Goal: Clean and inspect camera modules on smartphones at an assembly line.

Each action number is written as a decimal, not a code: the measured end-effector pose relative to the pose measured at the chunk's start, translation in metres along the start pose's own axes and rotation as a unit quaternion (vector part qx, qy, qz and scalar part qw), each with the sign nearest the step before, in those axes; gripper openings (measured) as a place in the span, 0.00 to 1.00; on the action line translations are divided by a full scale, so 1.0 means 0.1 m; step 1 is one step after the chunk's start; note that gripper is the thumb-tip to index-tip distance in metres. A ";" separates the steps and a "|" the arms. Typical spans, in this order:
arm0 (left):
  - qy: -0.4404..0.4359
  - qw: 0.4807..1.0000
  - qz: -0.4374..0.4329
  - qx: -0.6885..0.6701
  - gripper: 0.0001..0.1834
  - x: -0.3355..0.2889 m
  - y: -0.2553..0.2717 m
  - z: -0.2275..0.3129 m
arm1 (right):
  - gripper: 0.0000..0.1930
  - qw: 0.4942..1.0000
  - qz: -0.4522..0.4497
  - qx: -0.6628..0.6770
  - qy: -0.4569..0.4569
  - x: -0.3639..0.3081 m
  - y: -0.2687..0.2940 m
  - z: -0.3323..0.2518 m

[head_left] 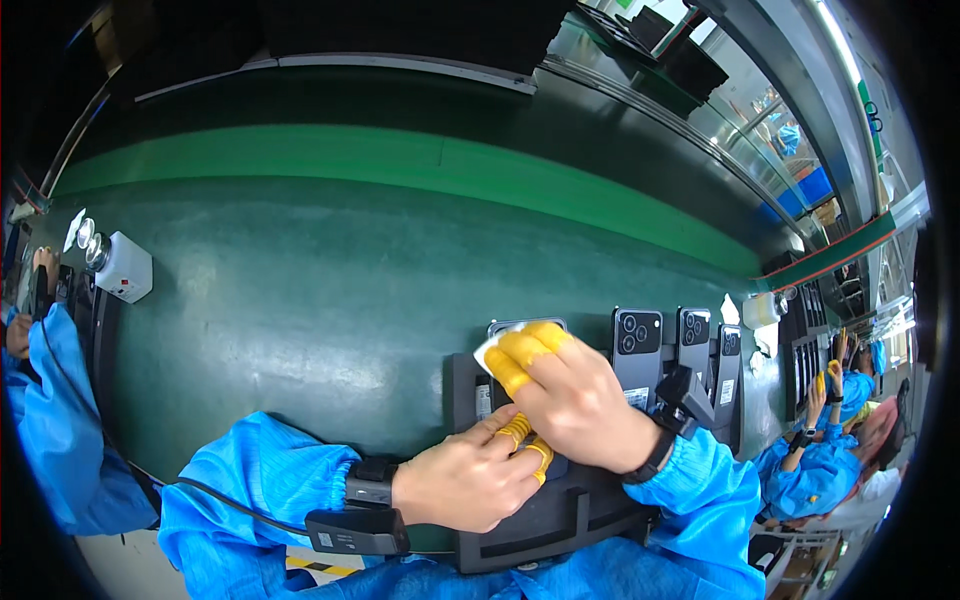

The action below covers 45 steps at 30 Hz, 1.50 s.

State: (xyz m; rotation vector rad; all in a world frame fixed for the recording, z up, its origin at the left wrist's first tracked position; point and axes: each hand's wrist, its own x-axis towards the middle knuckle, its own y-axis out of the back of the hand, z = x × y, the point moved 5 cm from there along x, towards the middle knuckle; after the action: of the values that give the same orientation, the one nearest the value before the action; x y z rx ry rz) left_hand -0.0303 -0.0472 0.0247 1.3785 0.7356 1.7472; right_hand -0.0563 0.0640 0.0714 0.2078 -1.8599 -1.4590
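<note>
Yellow finger cots cover fingertips on both my hands. My right hand (575,405) is closed on a folded white wiping cloth (486,350), pressing it against the upper part of a smartphone (528,324). Most of that phone is hidden beneath my hands. Lower down, my left hand (470,482) has its fingers bent around the phone's lower part, close under my right hand. The phone is over the left end of a black tray (463,390). To the right, in the same row, lie dark smartphones (650,372), camera side up.
A white solvent bottle (125,268) with a metal top stands at the far left of the green bench mat (290,300). Another white bottle (762,310) is at the right, near a dark rack. Co-workers in blue sit on both sides. A metal-edged shelf runs along the back.
</note>
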 end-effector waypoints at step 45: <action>0.007 1.000 0.014 -0.004 0.14 -0.03 0.04 0.01 | 0.17 0.998 -0.025 -0.052 -0.018 0.07 0.05 0.21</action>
State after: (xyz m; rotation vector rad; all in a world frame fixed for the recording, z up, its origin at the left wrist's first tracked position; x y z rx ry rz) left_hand -0.0299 -0.0520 0.0262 1.3802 0.7194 1.7810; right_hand -0.0730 0.0784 0.0773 0.1805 -1.8119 -1.5999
